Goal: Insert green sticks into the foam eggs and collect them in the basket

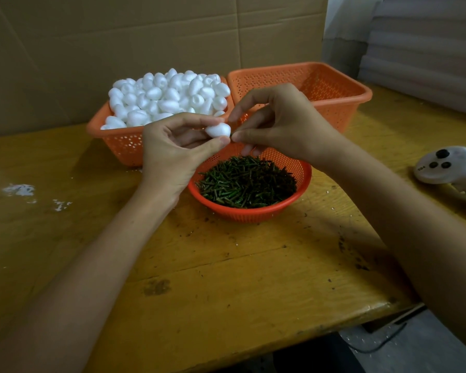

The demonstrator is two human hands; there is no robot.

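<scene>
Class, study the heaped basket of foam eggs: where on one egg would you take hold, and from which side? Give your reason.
Probably a top egg, from above, pinched across its rounded middle: the heap stands proud of the basket rim, so top eggs lie exposed. The left hand pinches its held egg between thumb and fingers likewise.

Dim warm light, soft shadows, wide-angle distortion

Wooden table [226,278]: three baskets [334,109], controller [447,168]
</scene>
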